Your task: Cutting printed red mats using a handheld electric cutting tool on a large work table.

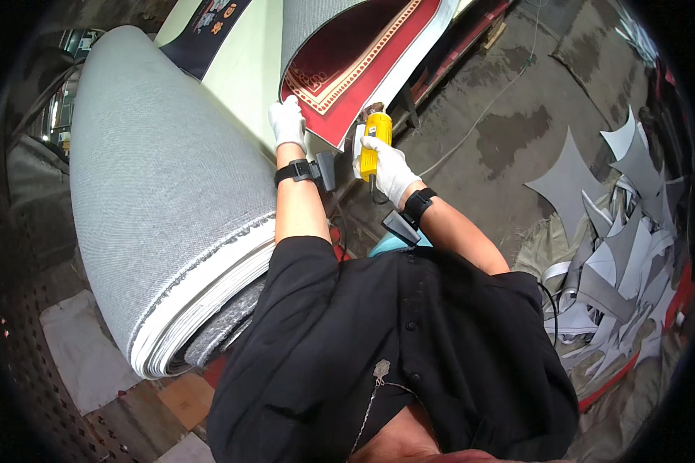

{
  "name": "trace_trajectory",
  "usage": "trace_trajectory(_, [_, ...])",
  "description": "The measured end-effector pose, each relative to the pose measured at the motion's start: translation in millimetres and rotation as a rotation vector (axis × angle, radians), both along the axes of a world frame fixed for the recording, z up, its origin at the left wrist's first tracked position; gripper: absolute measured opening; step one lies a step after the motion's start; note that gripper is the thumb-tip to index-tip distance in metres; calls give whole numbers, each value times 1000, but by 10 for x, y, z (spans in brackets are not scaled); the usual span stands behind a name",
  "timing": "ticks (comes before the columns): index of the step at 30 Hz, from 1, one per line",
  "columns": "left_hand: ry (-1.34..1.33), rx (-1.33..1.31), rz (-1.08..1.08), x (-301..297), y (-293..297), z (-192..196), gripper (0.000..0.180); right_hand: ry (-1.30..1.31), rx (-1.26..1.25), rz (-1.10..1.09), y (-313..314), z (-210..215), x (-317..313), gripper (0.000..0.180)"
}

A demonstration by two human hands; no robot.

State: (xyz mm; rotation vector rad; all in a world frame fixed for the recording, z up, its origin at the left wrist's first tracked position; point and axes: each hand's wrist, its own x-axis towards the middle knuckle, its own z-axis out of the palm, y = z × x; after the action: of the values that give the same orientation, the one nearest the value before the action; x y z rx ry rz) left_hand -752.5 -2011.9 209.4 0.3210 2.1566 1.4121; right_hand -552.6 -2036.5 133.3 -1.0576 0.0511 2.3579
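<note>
A red carpet with a cream patterned border and a white edge lies ahead of me, partly curled back so that its grey backing shows. My left hand, in a white glove, is closed on the carpet's near left edge. In my white-gloved right hand is a yellow handheld electric cutter, gripped around its body. The cutter's metal head is beside the carpet's near right corner; whether it touches the edge I cannot tell. Each wrist carries a black strap with a grey device.
A big grey-backed carpet roll stands close on my left. A pale table surface bears a dark printed piece. Grey and white offcuts are heaped on the right. A thin cord crosses the stained floor.
</note>
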Motion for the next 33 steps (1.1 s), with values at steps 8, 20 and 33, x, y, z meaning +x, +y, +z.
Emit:
trace_trajectory(8, [-14, 80, 81, -137, -24, -102, 12, -127, 63, 5, 159, -222, -161, 38])
trace_trajectory(20, [1009, -1869, -1468, -924, -188, -736, 37, -254, 148, 20, 391, -381, -170, 33])
trace_trajectory(33, [1133, -221, -592, 267, 262, -979, 32, -393, 226, -20, 697, -281, -253, 30])
